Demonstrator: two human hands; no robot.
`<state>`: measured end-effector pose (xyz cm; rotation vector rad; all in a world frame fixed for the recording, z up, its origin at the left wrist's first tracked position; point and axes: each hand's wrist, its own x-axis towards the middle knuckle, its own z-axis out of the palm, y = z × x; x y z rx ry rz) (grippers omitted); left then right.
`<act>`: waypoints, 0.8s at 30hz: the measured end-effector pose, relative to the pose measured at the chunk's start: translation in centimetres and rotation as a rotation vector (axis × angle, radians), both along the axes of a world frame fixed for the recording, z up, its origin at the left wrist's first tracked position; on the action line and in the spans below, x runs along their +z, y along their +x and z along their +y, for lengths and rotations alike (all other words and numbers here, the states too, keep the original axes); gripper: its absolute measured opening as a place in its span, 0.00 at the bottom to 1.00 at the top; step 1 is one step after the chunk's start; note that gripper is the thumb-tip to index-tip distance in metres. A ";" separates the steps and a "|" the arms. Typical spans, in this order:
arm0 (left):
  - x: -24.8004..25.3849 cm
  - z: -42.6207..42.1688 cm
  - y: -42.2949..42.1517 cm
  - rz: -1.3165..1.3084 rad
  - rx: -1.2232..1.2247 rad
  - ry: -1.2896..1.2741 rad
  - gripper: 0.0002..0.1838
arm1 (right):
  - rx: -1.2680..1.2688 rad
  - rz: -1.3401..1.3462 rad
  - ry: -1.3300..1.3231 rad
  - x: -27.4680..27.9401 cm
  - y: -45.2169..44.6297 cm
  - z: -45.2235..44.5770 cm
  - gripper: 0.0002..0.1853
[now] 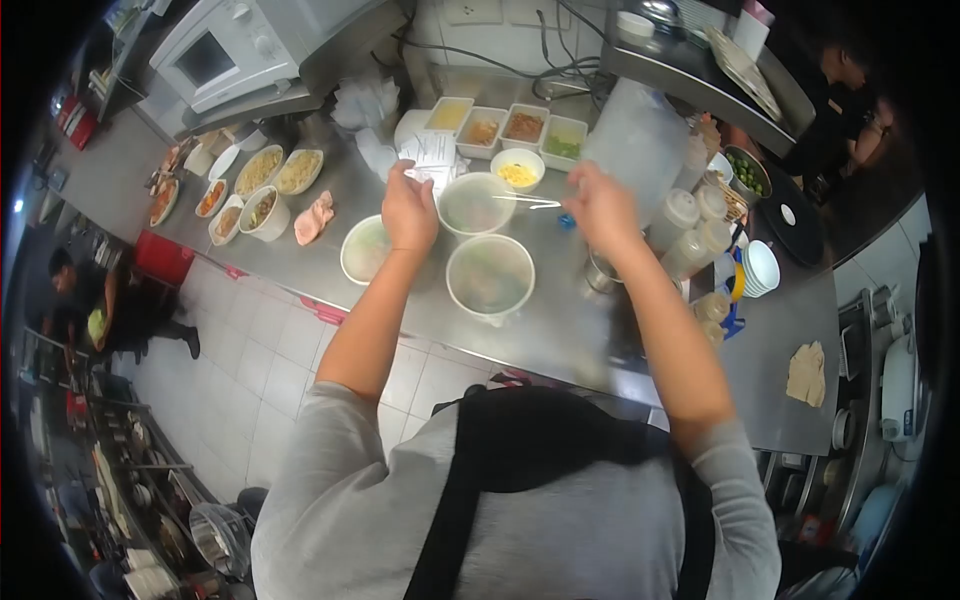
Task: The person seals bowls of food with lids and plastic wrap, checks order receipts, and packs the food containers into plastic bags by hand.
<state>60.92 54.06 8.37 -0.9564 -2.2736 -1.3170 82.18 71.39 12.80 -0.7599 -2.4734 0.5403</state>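
Observation:
Three round bowls with whitish, see-through tops stand on the steel counter: a rear one [476, 204], a front one [490, 275] and a left one [366, 249]. Left of the rear bowl is my left hand [410, 208], raised with fingers curled near a white paper slip [430, 155]; what it holds, if anything, is too small to name. My right hand [602, 208], blurred, is closed on thin white sticks [530, 201] that point left toward the rear bowl's rim. Behind that bowl sits a small bowl of yellow food [518, 172].
Several food trays [525, 125] line the back. Filled dishes [260, 170] and a pinkish crumpled item [314, 219] lie left. Squeeze bottles [690, 240], stacked bowls [760, 268] and a cloth [806, 374] are right. Two people are farther off, at left [100, 300] and upper right [840, 110].

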 end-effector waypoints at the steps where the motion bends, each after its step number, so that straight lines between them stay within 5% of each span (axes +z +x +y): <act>1: -1.5 0.3 -1.7 0.107 0.048 -0.114 0.23 | -0.033 -0.114 0.108 -1.1 -3.6 1.2 0.17; 3: -4.0 1.2 -4.2 0.319 0.145 -0.340 0.21 | -0.079 -0.306 0.115 -1.7 -8.4 2.3 0.17; 7: -5.5 2.5 -4.9 0.143 0.080 -0.628 0.21 | -0.142 -0.514 0.103 -5.8 -12.3 4.3 0.20; 11: -6.8 3.4 -3.9 -0.278 -0.078 -0.374 0.25 | -0.031 -0.587 -0.253 -10.4 -10.5 6.4 0.22; 15: -11.8 5.4 -2.9 -1.106 -0.207 0.258 0.26 | -0.173 -0.510 -0.720 -9.7 -8.4 6.2 0.18; 18: -13.0 5.6 -2.6 -0.905 -0.243 0.136 0.26 | -0.207 -0.689 -0.578 -13.9 -9.5 7.5 0.13; 21: -15.3 6.0 -3.4 -0.470 -0.182 -0.062 0.20 | -0.348 -0.164 -0.142 -18.2 -8.6 5.1 0.12; 22: -15.3 6.0 -3.4 -0.741 -0.275 0.167 0.18 | -0.450 -0.015 -0.611 -14.8 -8.7 2.6 0.09; 24: -14.4 4.9 -2.6 -1.276 -0.470 0.630 0.15 | -0.479 0.396 -1.090 -14.8 -7.9 2.1 0.08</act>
